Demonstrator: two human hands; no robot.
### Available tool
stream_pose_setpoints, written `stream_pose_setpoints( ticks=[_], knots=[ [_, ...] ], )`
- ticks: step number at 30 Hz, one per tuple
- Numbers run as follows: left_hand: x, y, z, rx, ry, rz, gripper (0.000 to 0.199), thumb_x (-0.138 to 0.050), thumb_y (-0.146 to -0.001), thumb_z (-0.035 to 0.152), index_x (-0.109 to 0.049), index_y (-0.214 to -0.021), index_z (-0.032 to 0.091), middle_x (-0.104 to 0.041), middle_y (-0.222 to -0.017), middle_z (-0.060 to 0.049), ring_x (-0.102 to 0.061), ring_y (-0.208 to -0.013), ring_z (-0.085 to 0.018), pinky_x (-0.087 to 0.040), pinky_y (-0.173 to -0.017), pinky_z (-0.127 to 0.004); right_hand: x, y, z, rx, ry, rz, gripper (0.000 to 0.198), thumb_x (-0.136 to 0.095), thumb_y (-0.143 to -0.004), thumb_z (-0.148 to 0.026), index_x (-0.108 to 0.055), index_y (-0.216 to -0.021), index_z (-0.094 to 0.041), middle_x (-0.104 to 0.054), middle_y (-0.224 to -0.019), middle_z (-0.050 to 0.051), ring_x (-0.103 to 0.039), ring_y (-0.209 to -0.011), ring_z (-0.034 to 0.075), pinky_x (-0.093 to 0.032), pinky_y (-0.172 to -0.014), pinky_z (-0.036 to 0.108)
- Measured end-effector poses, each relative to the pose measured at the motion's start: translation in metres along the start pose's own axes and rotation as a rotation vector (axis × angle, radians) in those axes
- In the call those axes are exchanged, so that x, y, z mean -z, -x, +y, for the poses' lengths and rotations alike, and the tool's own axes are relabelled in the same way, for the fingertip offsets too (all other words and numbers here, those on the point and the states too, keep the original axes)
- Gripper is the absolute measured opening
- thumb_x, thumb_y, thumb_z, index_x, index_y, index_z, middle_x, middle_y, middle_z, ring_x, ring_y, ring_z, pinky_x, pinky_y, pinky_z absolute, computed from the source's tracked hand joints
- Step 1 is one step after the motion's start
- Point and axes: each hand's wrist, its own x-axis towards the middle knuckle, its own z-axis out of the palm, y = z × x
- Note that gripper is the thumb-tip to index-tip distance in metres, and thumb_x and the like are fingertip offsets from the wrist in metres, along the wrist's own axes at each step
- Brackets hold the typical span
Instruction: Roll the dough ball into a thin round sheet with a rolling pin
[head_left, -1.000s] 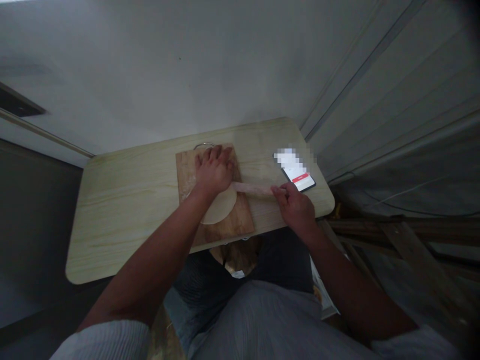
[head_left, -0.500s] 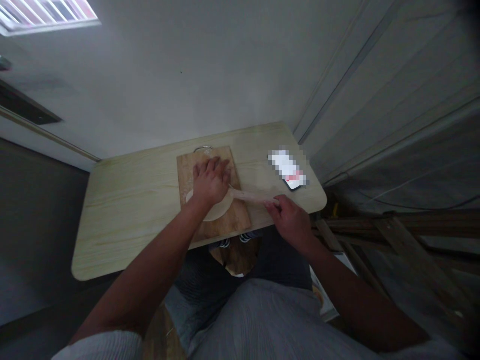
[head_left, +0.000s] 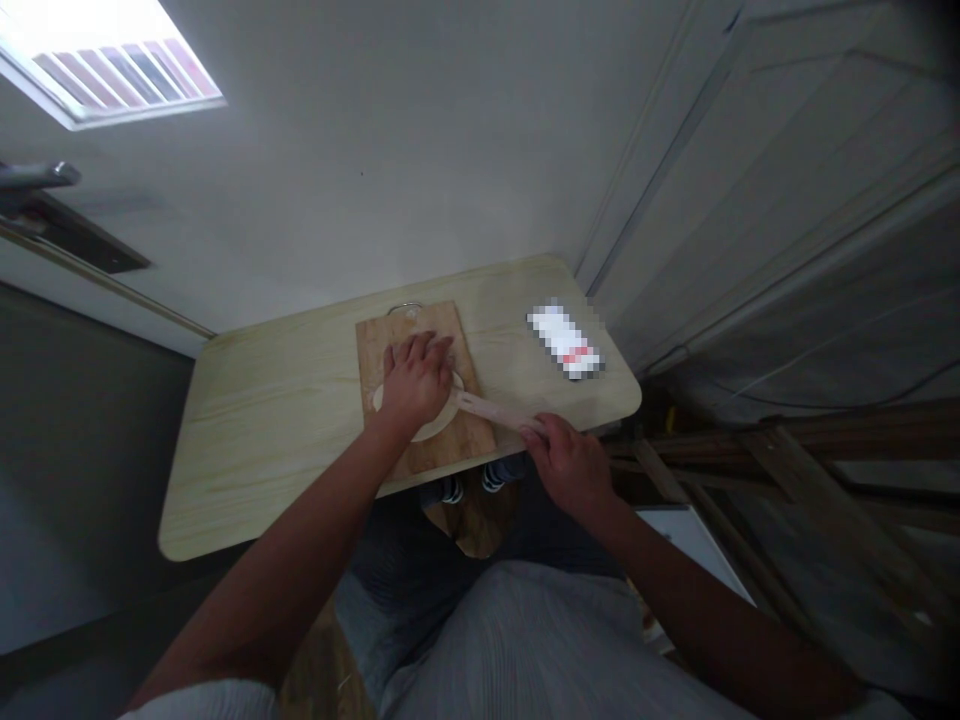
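Observation:
A pale, flat round of dough (head_left: 436, 427) lies on a wooden cutting board (head_left: 409, 461). My left hand (head_left: 418, 380) rests over the dough with its fingers stretched toward the far side of the board, covering much of the round. A narrow pale stick (head_left: 499, 411), which looks wooden, reaches from the dough's right edge past the side of the board. Around its near right end, the fingers of my right hand (head_left: 568, 460) are closed. Whether the stick's left end touches the dough is unclear.
The board sits on a light wooden table (head_left: 262, 430) against a wall. A phone (head_left: 564, 342), its screen blurred out, lies to the right on the tabletop. A metal handle (head_left: 405, 307) sticks out from the board's far edge. Wooden slats (head_left: 697, 455) stand right of the table.
My right hand has moved slightly left and nearer to me, so the stick now slants down more steeply toward it. My left hand stays on the dough. The camera view has shifted a little.

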Motion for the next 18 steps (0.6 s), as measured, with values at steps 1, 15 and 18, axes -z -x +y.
stream_pose_setpoints(
  ticks=[1,15,18],
  knots=[
    [0.0,-0.003,0.0,0.003,-0.004,-0.004,0.047,-0.032,-0.101,0.039,-0.05,-0.143,0.028,-0.049,-0.152,-0.008,-0.039,-0.141,-0.032,-0.022,-0.117,-0.062,0.0,-0.002,0.001,-0.007,0.007,0.002,0.045,-0.038,-0.104,-0.051,-0.062,-0.12,-0.017,-0.073,-0.11,0.013,-0.068,-0.093,0.024,-0.038,-0.075,0.033],
    [-0.01,-0.036,0.003,0.019,0.015,-0.033,0.048,-0.032,-0.1,0.04,-0.049,-0.144,0.032,-0.049,-0.151,-0.006,-0.04,-0.14,-0.032,-0.02,-0.117,-0.064,0.005,-0.033,0.01,-0.046,0.097,0.084,0.042,-0.039,-0.104,-0.049,-0.069,-0.113,-0.02,-0.067,-0.1,0.01,-0.058,-0.09,0.023,-0.028,-0.071,0.033],
    [-0.01,-0.043,0.004,0.019,0.019,-0.047,0.049,-0.03,-0.101,0.04,-0.048,-0.145,0.031,-0.049,-0.151,-0.007,-0.039,-0.14,-0.031,-0.02,-0.118,-0.062,0.004,-0.038,0.011,-0.048,0.085,0.101,0.042,-0.039,-0.105,-0.05,-0.07,-0.111,-0.022,-0.067,-0.097,0.009,-0.059,-0.089,0.023,-0.028,-0.071,0.033]
  ],
)
